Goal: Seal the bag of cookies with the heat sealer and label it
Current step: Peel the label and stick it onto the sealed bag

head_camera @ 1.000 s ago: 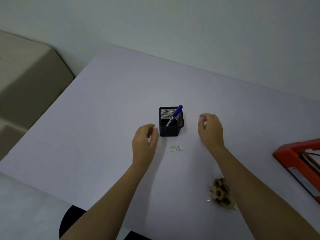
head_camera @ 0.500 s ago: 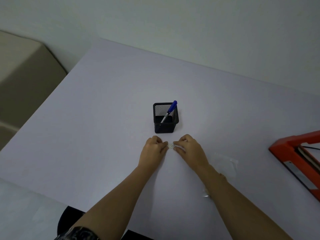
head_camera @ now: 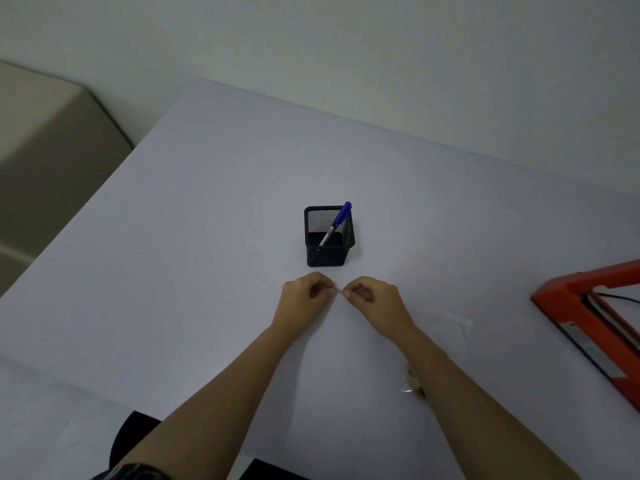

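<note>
A small white label (head_camera: 338, 290) is pinched between the fingertips of my left hand (head_camera: 304, 295) and my right hand (head_camera: 372, 297), just in front of the black mesh pen holder (head_camera: 327, 237); only a sliver of it shows. The clear bag of cookies (head_camera: 446, 323) lies on the table to the right, mostly hidden under my right forearm, with a bit of cookie showing at its near end. The red heat sealer (head_camera: 588, 320) sits at the table's right edge.
A blue pen (head_camera: 338, 221) leans inside the pen holder. The pale table (head_camera: 207, 237) ends at the left beside a beige seat (head_camera: 45, 161). A wall runs behind the far edge.
Both hands came down from beside the pen holder to the label, closed their fingertips on it and lifted it slightly off the table.
</note>
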`<state>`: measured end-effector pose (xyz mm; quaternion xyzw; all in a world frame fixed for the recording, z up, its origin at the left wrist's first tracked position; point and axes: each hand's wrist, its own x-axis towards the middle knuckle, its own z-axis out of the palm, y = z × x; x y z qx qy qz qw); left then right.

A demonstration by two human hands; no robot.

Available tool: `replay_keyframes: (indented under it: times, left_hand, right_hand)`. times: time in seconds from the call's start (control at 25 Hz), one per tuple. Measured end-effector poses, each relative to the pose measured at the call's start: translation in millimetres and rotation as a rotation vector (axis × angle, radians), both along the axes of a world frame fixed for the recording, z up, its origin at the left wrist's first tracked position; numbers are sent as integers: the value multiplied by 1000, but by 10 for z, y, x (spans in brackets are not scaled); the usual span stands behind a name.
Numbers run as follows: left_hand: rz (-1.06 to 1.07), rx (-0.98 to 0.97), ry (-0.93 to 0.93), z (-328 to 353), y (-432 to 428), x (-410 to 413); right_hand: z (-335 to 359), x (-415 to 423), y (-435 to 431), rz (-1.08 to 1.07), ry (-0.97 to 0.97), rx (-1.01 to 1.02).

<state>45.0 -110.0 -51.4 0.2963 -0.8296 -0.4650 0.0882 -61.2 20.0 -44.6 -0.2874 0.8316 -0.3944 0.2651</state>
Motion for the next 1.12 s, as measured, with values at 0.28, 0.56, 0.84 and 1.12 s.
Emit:
replay_keyframes:
  times: [0.28, 0.56, 0.84, 1.12]
  left_hand:
    - [8, 416, 126, 853, -3, 245]
    - [1, 441, 254, 1628, 156, 426]
    - [-28, 98, 392, 1725, 249, 527]
    - [-16, -336, 581, 1647, 326, 597]
  right_hand:
    - [731, 282, 131, -110, -309, -234]
    - [1566, 491, 251, -117, -419, -445]
    - [1770, 607, 286, -162, -418, -473]
    - [1842, 690, 293, -189, -445, -500]
